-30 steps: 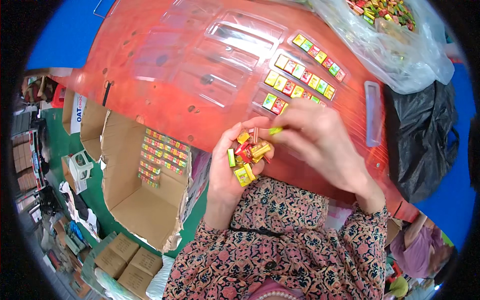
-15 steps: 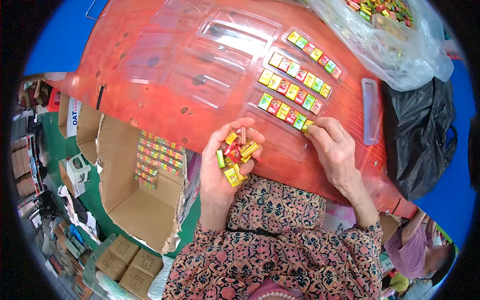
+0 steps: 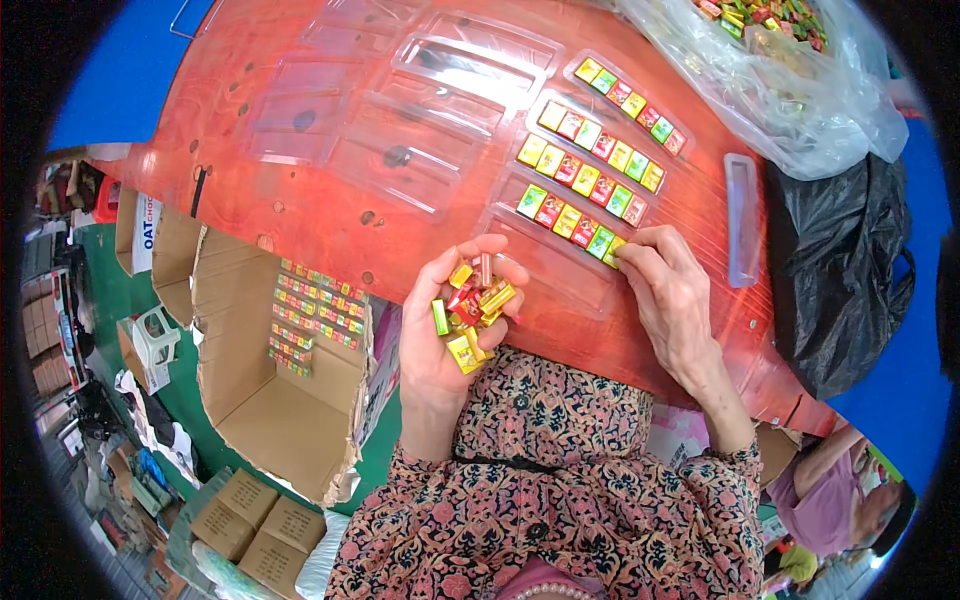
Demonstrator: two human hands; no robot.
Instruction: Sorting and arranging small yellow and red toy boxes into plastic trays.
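Observation:
My left hand (image 3: 430, 330) is cupped palm up around a heap of small wrapped sweets (image 3: 484, 297) in yellow, red and green. At the right end of the nearest row, my right hand (image 3: 668, 295) pinches a yellow wrapped sweet (image 3: 614, 253), with thumb and fingertips partly over it. That row of sweets (image 3: 568, 221) sits in a slot of a clear plastic tray (image 3: 570, 275). Three more filled rows lie beyond it, including the far row (image 3: 628, 101). Closest to me, the tray's slot holds no sweets.
Clear trays (image 3: 410, 150) cover the red table (image 3: 230, 190) to the left, and one narrow tray (image 3: 740, 220) lies at the right. A bag of loose sweets (image 3: 780, 90) and a black bag (image 3: 840, 280) stand right. Below the table's left edge is a carton (image 3: 280, 420) holding filled trays.
My right hand has barely shifted at the row's end, its fingertips drawn slightly off the yellow sweet. My left hand stays in place with its heap.

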